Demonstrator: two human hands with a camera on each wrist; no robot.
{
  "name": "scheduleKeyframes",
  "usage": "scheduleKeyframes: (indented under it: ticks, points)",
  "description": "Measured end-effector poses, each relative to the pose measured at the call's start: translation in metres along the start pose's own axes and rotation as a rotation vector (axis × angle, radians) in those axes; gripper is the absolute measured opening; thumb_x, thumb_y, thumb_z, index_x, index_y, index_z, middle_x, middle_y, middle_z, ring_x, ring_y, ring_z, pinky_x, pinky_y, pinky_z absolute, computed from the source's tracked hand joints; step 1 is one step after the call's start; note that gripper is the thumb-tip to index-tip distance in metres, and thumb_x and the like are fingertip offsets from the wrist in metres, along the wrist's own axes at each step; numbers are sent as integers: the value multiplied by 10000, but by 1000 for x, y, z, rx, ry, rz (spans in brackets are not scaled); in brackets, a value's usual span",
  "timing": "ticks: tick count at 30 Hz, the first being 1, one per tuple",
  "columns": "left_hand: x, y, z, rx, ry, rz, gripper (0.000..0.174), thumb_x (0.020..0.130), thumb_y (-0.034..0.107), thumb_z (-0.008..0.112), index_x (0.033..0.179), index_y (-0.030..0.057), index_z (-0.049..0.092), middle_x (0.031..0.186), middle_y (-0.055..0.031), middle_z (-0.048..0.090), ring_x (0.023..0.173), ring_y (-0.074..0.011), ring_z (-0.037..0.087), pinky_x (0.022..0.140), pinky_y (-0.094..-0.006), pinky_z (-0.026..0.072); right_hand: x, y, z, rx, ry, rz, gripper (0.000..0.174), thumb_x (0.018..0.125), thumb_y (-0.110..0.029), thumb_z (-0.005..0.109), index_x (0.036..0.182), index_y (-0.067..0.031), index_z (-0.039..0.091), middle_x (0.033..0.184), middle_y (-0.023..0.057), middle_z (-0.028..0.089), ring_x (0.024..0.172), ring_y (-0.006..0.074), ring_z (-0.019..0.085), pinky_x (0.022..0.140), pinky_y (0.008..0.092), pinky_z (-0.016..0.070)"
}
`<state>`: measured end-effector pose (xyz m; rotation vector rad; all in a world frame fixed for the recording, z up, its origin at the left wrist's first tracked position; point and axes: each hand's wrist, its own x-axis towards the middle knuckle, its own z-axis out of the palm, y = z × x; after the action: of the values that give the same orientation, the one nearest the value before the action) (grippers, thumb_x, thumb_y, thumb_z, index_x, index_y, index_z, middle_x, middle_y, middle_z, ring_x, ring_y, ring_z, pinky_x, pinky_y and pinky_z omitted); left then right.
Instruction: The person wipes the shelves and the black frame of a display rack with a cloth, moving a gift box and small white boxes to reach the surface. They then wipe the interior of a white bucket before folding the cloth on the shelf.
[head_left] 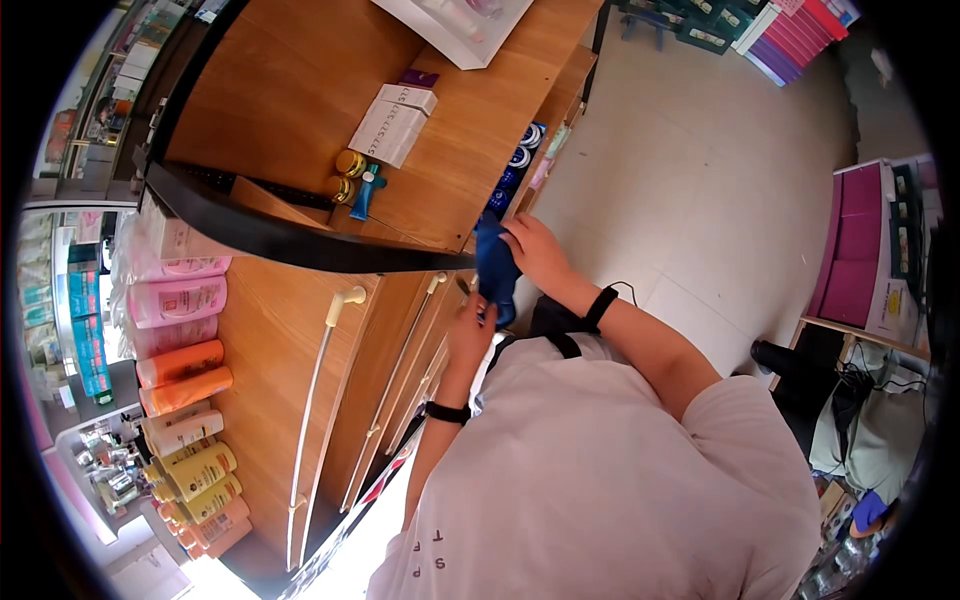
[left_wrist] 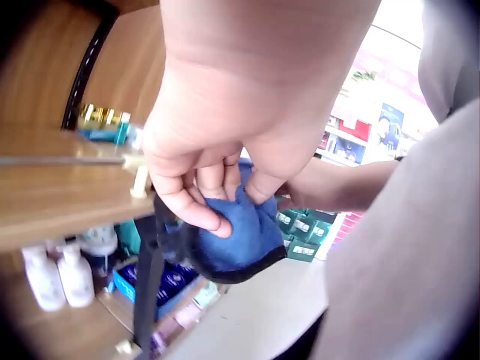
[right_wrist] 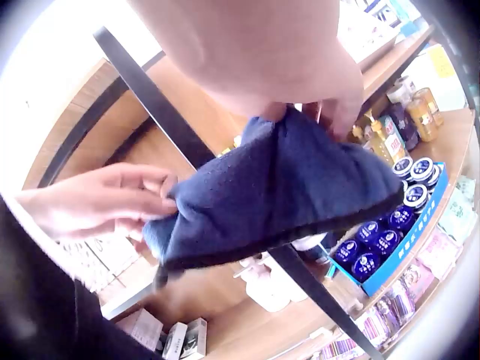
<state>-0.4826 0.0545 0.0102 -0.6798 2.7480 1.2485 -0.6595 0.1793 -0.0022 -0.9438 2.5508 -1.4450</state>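
Note:
A blue cloth [head_left: 497, 262] with a dark edge hangs between both hands, beside the black metal bar of the wooden shelf. The left hand [head_left: 470, 335] pinches its lower end; in the left wrist view the left hand [left_wrist: 225, 142] has thumb and fingers curled on the blue cloth [left_wrist: 247, 240]. The right hand [head_left: 540, 255] grips the upper end. In the right wrist view the blue cloth [right_wrist: 277, 187] spreads out below the right hand [right_wrist: 300, 90], whose fingertips are partly hidden behind it, while the left hand [right_wrist: 112, 199] pinches the opposite corner.
The black bar [head_left: 300, 235] curves along the wooden shelf [head_left: 440, 190], which bears white boxes [head_left: 395, 125], gold-lidded jars and a teal tube. Pink and orange bottles [head_left: 180, 300] stand at the left. Blue jars in a blue tray [right_wrist: 390, 232] sit on a lower shelf. Tiled floor [head_left: 690, 180] lies beyond.

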Motion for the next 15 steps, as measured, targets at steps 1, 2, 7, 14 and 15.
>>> scheduleKeyframes:
  ticks: [1,2,7,14,15]
  points:
    - [-8,-3,9,4,37,79,206,984,235,668,988,48,581,872,-177,717,807,-384,722,699,-460,554,9,-9,-4,62,137,-134,139,910,-83,654,1047,-68,673,1008,133,641,961,371,633,824,481,512]
    - [-14,-5,18,36,80,83,203,985,233,665,989,50,579,887,-181,723,822,-381,724,696,-462,555,18,-20,-8,85,141,-184,143,888,-41,665,1024,-83,659,1010,101,631,967,340,620,834,455,494]
    - [-6,4,17,66,161,-1,189,984,218,673,1021,51,593,879,-164,712,774,-357,728,642,-434,556,33,-37,16,108,-12,-206,119,937,-49,656,1048,-89,640,1020,118,620,979,341,629,839,440,495]
    - [22,78,-35,104,302,34,217,972,152,681,1125,20,603,947,-181,717,768,-375,704,639,-478,540,107,-47,3,292,183,-58,80,995,-42,594,1064,-47,635,994,148,631,983,366,623,854,425,492]
    - [27,92,-36,104,314,29,217,972,152,681,1125,20,603,947,-181,717,768,-375,704,639,-478,540,121,-55,-12,287,240,-126,90,997,-40,589,1071,-44,640,986,150,633,980,366,622,852,421,491]
